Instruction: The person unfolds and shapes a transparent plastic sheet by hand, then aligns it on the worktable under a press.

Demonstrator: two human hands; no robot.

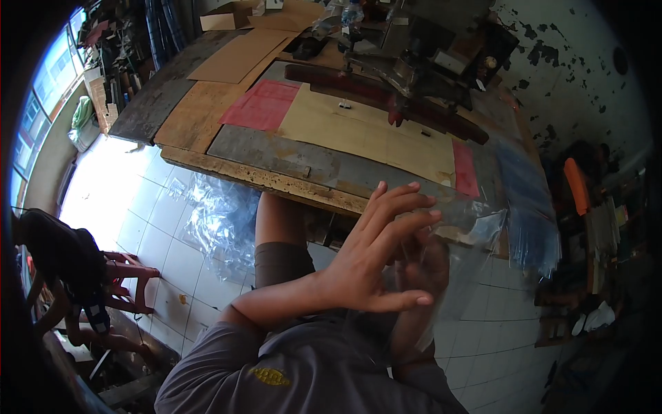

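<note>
My left hand [386,252] is raised in front of the table's near edge, its fingers spread and its thumb pointing right. Just behind it, my right hand [429,265] is partly hidden by the left fingers and by a clear plastic sheet [465,276]. This thin sheet, perhaps a bag, hangs beside the right hand, which appears to grip it. Ahead on the worktop lies a yellow sheet [365,134] with red pieces [262,103] at its ends, under a dark machine with a long bar [386,103].
A stack of clear plastic bags [527,207] drapes over the table's right edge. Flat cardboard [238,58] lies at the back left. Crumpled plastic [221,221] is on the tiled floor, near a red stool [134,279]. Shelves with piled goods [607,228] stand at right.
</note>
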